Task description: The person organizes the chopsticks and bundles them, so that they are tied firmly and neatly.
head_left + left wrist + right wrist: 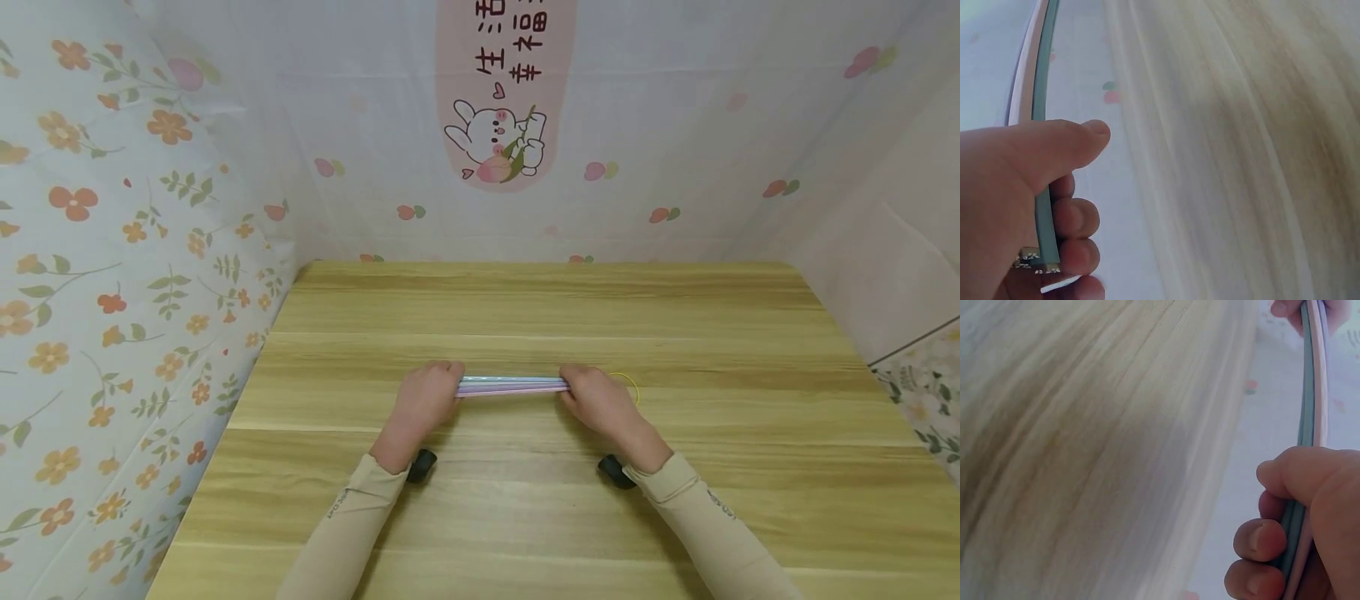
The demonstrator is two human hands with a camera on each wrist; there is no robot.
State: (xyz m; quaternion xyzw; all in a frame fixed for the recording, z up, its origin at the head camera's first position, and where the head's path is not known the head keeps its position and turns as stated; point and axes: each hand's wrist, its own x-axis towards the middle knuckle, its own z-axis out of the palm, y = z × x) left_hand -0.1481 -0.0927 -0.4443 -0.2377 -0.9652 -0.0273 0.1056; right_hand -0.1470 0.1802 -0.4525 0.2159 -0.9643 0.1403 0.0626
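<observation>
A bundle of long, thin pastel sticks [513, 386] in blue-green, pink and lilac stretches between the two hands above the table. The left hand [429, 396] grips one end, its thumb laid across the sticks and its fingers curled round behind. Brownish stick ends [1047, 269] with whitish marks show below that thumb in the left wrist view. At the other end, the right hand [602, 402] holds the bundle in a similar grip, fingers curled round it. The far ends inside the right hand are hidden. A thin yellow loop [637, 388] shows beside the right hand.
Below lies a wood-grain table [517, 517]. Patterned cloth [360, 125] hangs behind it, with a flowered sheet [150, 292] at the left. Black wrist devices [422, 467] sit under both cuffs, near the tabletop.
</observation>
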